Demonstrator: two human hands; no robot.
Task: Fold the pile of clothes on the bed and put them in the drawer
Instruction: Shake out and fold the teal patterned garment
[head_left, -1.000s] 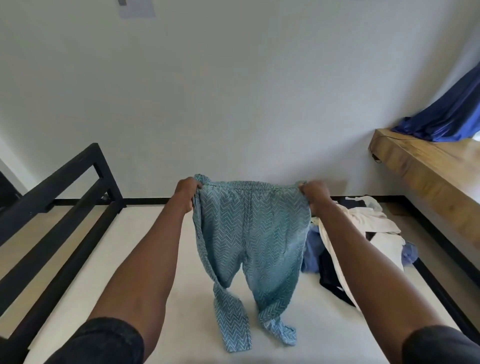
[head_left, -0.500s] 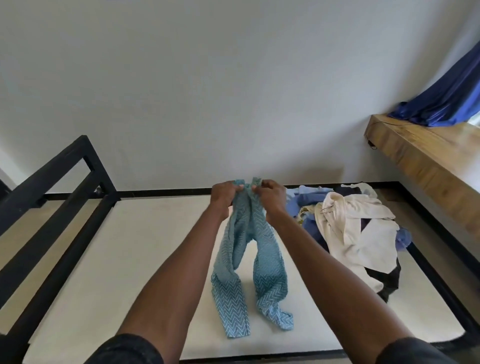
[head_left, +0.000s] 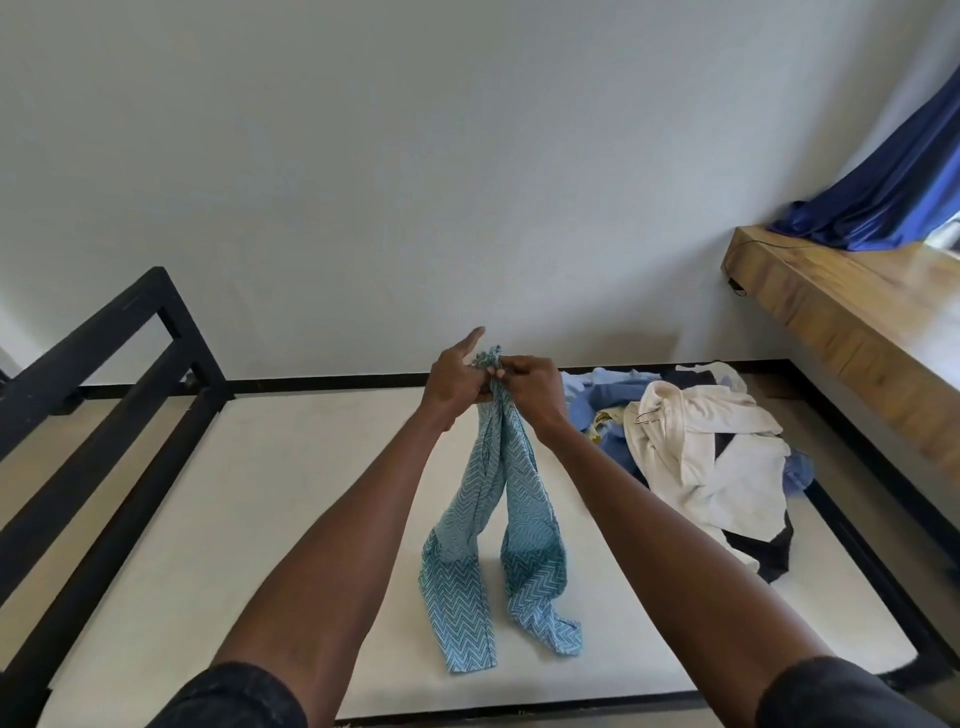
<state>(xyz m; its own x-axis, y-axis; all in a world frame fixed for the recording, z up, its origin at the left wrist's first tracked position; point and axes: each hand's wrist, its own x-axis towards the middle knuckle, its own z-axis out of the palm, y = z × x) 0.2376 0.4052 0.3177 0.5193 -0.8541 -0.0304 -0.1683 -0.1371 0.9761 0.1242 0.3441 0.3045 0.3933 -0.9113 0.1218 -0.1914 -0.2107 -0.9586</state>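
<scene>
Teal chevron-patterned trousers (head_left: 493, 519) are held upright over the bed (head_left: 218, 519), waistband gathered at the top, both legs hanging side by side with the cuffs crumpled on the mattress. The waistband is pinched by the right hand (head_left: 524, 384); it is touched by the left hand (head_left: 457, 382), whose forefinger points outward. The lengthwise fold appears under way; next, the legs would need laying flat and doubling over. The unfolded pile of clothes (head_left: 691, 452) lies just beside, to the right. No drawer is seen.
</scene>
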